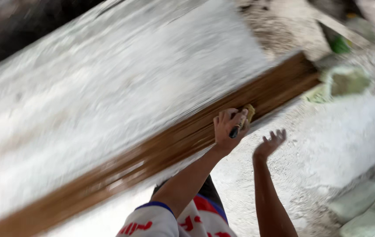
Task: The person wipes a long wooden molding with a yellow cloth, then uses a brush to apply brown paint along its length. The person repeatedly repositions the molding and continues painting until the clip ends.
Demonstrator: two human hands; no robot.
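Brown timber edge (pixel 170 147), long and glossy, runs diagonally under a pale, rough slab face (pixel 121 83); we log it as the piece being coated. Our left hand (pixel 229 127) holds a small brush (pixel 242 121), yellowish bristles pressed to the timber, dark handle clenched among the fingers (pixel 222 120). Our right hand (pixel 270 144) hangs just beside, fingers spread and released, touching nothing. In our judgement, good work here means long strokes along the grain, light pressure, bristles kept off the pale face. Below lies a gritty, dusty floor (pixel 284 188); pale sacks (pixel 367 210) sit at the lower right, greenish blurred items (pixel 347 81) further off. Motion blur hides finer detail.
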